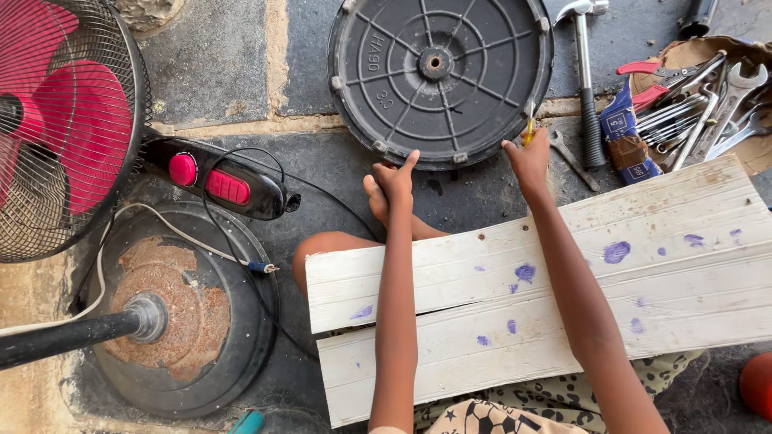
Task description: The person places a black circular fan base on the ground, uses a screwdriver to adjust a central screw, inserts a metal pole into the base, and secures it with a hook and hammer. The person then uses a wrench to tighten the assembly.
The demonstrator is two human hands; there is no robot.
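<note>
Two hands at the round black fan base (438, 76), my left hand (394, 181) touching its lower rim, fingers curled, my right hand (528, 157) pinching a yellow-handled screwdriver (529, 131) at its right edge

A round fan base (440, 76) lies at top centre of the frame on the stone floor (225, 72), with the left hand (394, 181) and right hand (529, 157) at its lower rim. Planks (515, 297) rest across the person's lap below. A hammer (587, 80) lies right of the base, wrenches (708, 112) farther right. At left sit the fan head (64, 120), a control box (221, 178) and a second base with pole (173, 313).
</note>
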